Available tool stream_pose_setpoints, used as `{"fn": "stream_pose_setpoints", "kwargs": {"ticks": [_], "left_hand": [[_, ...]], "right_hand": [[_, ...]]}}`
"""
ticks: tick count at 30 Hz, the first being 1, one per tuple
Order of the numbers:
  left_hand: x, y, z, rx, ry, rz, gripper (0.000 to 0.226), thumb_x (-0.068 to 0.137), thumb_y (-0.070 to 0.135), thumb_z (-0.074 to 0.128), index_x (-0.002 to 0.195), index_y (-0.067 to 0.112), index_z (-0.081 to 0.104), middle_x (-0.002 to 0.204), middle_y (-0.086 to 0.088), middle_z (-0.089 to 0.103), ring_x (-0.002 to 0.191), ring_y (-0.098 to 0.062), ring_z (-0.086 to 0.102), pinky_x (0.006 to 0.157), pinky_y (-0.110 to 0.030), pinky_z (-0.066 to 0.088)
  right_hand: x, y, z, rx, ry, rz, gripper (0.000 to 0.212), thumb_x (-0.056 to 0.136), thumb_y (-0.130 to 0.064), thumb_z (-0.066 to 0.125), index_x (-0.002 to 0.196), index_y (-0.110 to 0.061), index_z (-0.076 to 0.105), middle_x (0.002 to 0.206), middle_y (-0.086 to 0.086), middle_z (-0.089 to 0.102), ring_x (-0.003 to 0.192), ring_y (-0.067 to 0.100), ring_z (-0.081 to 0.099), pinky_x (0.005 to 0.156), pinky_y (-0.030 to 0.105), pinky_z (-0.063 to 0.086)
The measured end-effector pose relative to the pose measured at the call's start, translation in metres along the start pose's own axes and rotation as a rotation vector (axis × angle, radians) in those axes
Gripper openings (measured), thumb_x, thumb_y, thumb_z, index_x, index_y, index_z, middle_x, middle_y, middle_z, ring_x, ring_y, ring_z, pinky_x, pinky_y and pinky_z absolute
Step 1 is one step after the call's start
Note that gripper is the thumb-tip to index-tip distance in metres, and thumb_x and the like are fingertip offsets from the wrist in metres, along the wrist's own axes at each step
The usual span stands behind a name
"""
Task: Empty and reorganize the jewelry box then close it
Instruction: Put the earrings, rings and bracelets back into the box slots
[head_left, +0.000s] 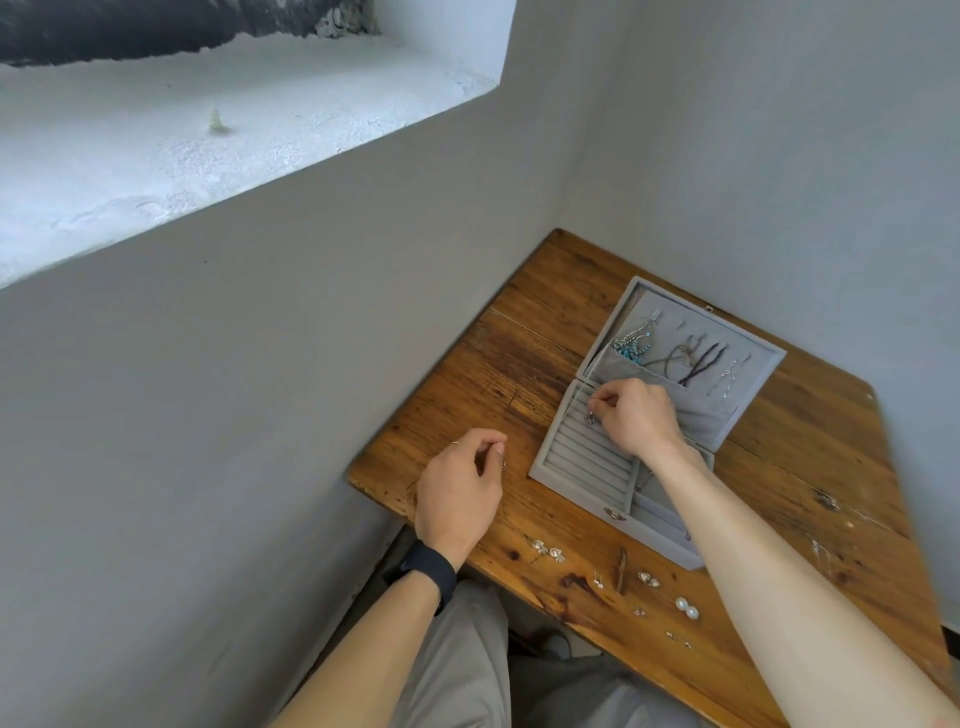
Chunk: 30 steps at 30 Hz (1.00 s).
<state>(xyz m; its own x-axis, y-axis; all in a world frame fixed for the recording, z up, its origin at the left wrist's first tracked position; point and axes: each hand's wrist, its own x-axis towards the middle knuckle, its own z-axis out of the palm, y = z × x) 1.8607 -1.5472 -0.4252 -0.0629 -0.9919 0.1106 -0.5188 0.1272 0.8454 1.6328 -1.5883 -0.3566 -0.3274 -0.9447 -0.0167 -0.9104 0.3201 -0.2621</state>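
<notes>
A grey velvet jewelry box lies open on a wooden table. Its lid holds hanging necklaces, a blue beaded one and a dark cord. My right hand is over the ring-slot rows at the box's far left, fingers pinched on a small silver piece. My left hand rests on the table left of the box, fingers curled around a small ring. Loose earrings lie along the near table edge: flower studs, pearl studs and tiny silver ones.
The table stands in a corner between two grey walls. A deep white window sill is at the upper left. A thin chain lies on the table right of my forearm. My knees in grey trousers are below the table edge.
</notes>
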Motion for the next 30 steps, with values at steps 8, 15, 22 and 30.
{"fn": "stream_pose_setpoints", "kwargs": {"ticks": [8,15,22,30], "left_hand": [[0.001,-0.001,0.002,0.018,0.004,0.007,0.014,0.098,0.035,0.057,0.106,0.04,0.067,0.092,0.026,0.062,0.08,0.006,0.056,0.061,-0.008,0.036],[0.0,-0.002,0.002,-0.01,0.006,0.004,0.013,0.098,0.035,0.058,0.106,0.041,0.066,0.095,0.023,0.065,0.082,0.004,0.058,0.064,-0.011,0.04],[0.0,-0.003,-0.002,-0.098,-0.003,0.012,0.013,0.097,0.033,0.06,0.102,0.044,0.066,0.092,0.024,0.068,0.086,0.008,0.061,0.07,-0.008,0.045],[0.011,0.02,0.0,-0.228,-0.133,0.088,0.019,0.095,0.027,0.066,0.098,0.046,0.069,0.096,0.032,0.068,0.096,0.01,0.061,0.083,-0.013,0.051]], "right_hand": [[-0.001,-0.001,0.005,0.033,0.081,0.029,0.013,0.093,-0.034,0.068,0.091,-0.023,0.074,0.089,0.005,0.074,0.092,0.027,0.067,0.08,0.033,0.051],[-0.005,-0.002,0.008,0.044,0.108,0.018,0.019,0.096,-0.032,0.063,0.1,-0.02,0.077,0.09,0.007,0.075,0.093,0.029,0.067,0.081,0.035,0.053],[-0.031,0.017,-0.015,0.224,0.194,0.044,0.022,0.098,-0.032,0.055,0.102,-0.026,0.076,0.083,-0.005,0.073,0.077,0.016,0.065,0.071,0.026,0.048],[-0.106,0.114,-0.009,0.291,0.364,0.282,0.014,0.096,-0.031,0.058,0.094,-0.029,0.072,0.097,-0.004,0.074,0.094,0.024,0.066,0.075,0.027,0.043]]}}
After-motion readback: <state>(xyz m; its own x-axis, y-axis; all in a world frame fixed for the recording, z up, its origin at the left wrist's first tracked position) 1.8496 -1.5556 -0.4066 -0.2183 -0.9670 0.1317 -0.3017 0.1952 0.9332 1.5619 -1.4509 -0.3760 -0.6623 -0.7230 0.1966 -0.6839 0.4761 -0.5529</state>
